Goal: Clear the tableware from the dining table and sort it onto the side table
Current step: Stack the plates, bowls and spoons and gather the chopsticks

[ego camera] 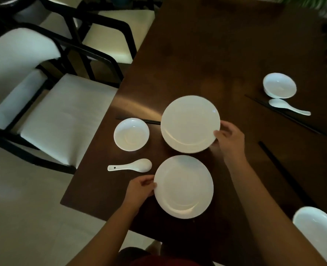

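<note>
Two white plates lie on the dark wooden dining table (206, 54). My right hand (228, 140) grips the right rim of the far plate (189, 123), which looks slightly lifted and tilted. My left hand (140, 189) pinches the left rim of the near plate (183, 186). A small white bowl (131, 134) and a white soup spoon (132, 166) sit to the left of the plates. Black chopsticks (139, 120) poke out from behind the far plate.
At the far right stand another white bowl (279, 85), a spoon (287, 107) and chopsticks (285, 116). One more bowl (316, 225) sits at the near right edge, with a black chopstick pair (285, 173) beside it. Cushioned chairs (59, 116) stand along the table's left side.
</note>
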`<move>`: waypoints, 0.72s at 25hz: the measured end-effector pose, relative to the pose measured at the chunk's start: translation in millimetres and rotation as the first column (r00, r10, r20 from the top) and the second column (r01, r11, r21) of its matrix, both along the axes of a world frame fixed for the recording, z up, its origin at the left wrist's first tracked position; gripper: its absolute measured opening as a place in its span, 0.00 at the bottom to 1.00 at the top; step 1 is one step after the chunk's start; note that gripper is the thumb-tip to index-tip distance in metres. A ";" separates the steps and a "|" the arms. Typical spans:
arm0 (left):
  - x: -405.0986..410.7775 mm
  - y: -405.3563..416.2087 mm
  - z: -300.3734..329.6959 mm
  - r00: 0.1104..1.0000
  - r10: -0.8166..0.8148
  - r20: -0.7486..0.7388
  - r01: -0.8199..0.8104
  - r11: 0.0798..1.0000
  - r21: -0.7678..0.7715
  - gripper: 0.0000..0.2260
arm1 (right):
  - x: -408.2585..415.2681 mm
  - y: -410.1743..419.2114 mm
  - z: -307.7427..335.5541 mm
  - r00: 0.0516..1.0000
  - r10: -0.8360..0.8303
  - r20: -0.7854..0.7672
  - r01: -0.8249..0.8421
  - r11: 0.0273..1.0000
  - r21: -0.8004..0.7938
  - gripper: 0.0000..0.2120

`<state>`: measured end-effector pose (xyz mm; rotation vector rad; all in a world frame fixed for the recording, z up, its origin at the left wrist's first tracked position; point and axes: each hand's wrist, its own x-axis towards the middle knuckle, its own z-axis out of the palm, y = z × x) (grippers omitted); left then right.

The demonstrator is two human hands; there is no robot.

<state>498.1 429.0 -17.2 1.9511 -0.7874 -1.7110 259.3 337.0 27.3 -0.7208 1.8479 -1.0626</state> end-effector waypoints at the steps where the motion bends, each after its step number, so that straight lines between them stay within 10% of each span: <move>1: 0.5 0.7 0.9 1.000 0.013 -0.009 -0.013 1.000 0.004 0.12 | -1.2 20.8 2.7 0.999 -0.009 0.036 0.009 1.000 0.016 0.17; 12: 3.2 1.7 -0.2 0.999 -0.006 -0.054 0.009 0.999 0.044 0.12 | 4.2 135.3 -32.3 0.988 0.077 0.132 -0.099 0.981 0.169 0.14; 18: 3.4 4.1 0.5 0.999 -0.021 -0.044 0.021 1.000 -0.004 0.14 | 5.8 150.8 -45.3 0.974 0.183 -0.136 -0.151 0.964 0.218 0.15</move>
